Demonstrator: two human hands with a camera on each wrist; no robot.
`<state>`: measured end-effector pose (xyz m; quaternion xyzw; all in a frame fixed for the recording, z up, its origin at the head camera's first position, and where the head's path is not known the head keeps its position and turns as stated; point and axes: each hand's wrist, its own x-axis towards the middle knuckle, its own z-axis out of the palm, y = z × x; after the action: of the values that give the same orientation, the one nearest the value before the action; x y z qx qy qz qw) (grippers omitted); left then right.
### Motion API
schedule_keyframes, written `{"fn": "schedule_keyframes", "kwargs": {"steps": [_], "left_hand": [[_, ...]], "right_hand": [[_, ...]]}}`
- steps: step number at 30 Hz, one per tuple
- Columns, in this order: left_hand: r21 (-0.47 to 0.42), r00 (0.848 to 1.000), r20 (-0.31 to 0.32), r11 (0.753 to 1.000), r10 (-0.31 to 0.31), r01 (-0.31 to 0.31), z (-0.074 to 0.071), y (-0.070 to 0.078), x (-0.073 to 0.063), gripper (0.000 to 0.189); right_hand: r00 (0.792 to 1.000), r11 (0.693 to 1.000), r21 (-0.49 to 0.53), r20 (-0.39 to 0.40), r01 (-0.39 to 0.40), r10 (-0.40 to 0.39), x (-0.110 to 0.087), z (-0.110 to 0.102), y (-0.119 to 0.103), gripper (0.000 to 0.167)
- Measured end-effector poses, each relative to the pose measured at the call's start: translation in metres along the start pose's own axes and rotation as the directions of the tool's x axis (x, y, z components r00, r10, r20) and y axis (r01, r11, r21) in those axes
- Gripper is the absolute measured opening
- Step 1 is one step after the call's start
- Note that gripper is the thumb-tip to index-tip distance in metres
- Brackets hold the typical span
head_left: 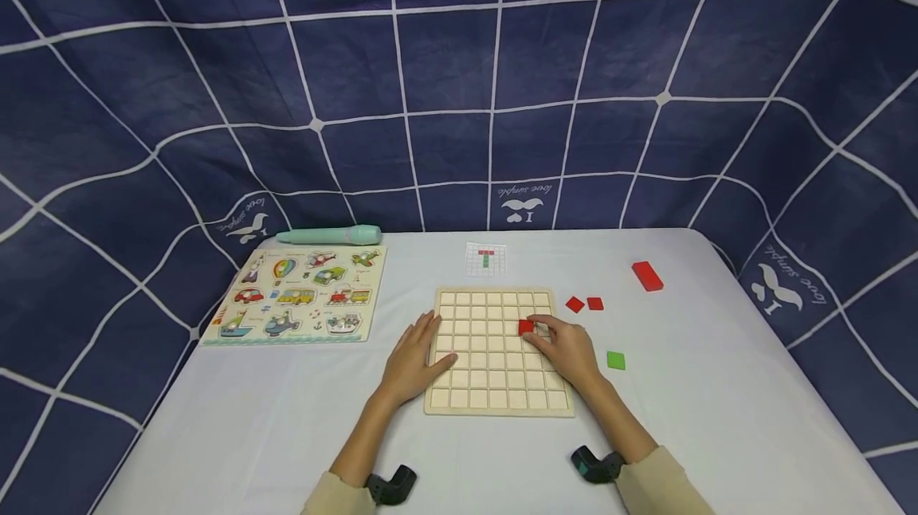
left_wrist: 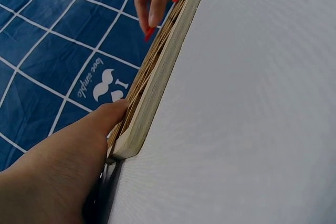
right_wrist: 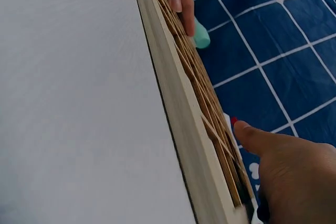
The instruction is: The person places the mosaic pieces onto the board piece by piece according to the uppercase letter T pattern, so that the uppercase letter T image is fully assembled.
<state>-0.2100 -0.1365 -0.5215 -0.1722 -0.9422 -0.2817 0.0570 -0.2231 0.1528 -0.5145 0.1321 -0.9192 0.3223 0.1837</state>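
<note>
A wooden grid board [head_left: 488,379] lies on the white table, its square cells bordered by raised slats. My right hand [head_left: 570,351] pinches a red square tile [head_left: 526,328] between thumb and fingers over the board's right part; in the left wrist view that tile [left_wrist: 149,33] is tilted above the slats. My left hand [head_left: 412,363] rests on the board's left edge, fingers extended and thumb over the cells. Two more red tiles [head_left: 575,304] lie right of the board, and a green tile [head_left: 616,360] sits beside my right wrist.
A white pattern card [head_left: 476,266] with a red and green T lies behind the board. At the left are a picture puzzle board [head_left: 301,296] and a mint-green pen-shaped object [head_left: 330,236]. A red block [head_left: 648,277] lies far right. Blue curtain [head_left: 459,140] surrounds the table.
</note>
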Motion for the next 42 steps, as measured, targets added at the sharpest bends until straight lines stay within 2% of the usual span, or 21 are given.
{"fn": "schedule_keyframes", "kwargs": {"steps": [7, 12, 28, 36, 42], "left_hand": [[0.002, 1.0, 0.002, 1.0, 0.001, -0.001, -0.001, 0.0, -0.001, 0.078], [0.005, 1.0, 0.004, 1.0, -0.007, 0.007, -0.001, 0.0, -0.002, 0.078], [0.012, 1.0, -0.009, 1.0, 0.016, -0.016, -0.001, 0.0, -0.002, 0.076], [0.017, 1.0, 0.001, 1.0, 0.0, 0.0, -0.001, 0.001, -0.002, 0.076], [0.009, 1.0, 0.0, 1.0, 0.003, -0.003, -0.001, 0.0, -0.002, 0.076]], "right_hand": [[0.999, 0.999, 0.022, -0.021, -0.031, 0.032, 0.021, 0.015, -0.007, 0.034], [0.998, 0.998, 0.017, 0.019, -0.06, 0.06, 0.03, 0.018, -0.009, 0.033], [0.996, 0.998, -0.026, 0.078, -0.051, 0.053, 0.033, 0.021, -0.007, 0.035], [0.995, 1.0, -0.008, 0.091, -0.03, 0.03, 0.033, 0.017, -0.005, 0.039], [0.995, 0.999, 0.041, 0.1, -0.021, 0.017, 0.031, 0.006, -0.001, 0.037]]}}
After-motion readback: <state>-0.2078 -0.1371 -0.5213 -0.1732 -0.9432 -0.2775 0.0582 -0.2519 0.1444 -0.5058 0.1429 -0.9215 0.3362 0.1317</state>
